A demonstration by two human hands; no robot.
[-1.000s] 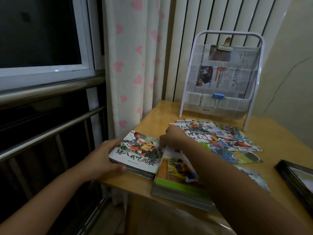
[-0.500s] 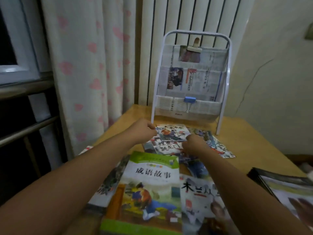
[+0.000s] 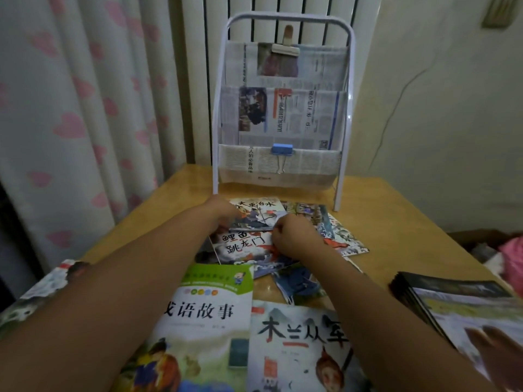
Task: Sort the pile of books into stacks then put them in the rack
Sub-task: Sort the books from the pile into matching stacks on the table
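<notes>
A white rack (image 3: 283,108) lined with newspaper stands at 12 o'clock on the desk (image 3: 396,222), a blue clip (image 3: 281,149) on its lowest pocket and a curtain (image 3: 85,108) with pink hearts at 10 o'clock. Nearer, a green book (image 3: 203,321) and a pale book (image 3: 297,349) lie side by side at 6 o'clock under both forearms, with a dark stack (image 3: 452,301) at 4 o'clock. Loose books (image 3: 334,233) are scattered just before the rack's feet, overlapping one another. The top book (image 3: 259,213) of this pile lies between the two hands. The left hand (image 3: 219,212) has its fingers curled onto that book's left edge; the right hand (image 3: 291,236) is curled at its lower right corner (the frame is blurred, so whether it pinches the cover or only touches it I cannot tell).
</notes>
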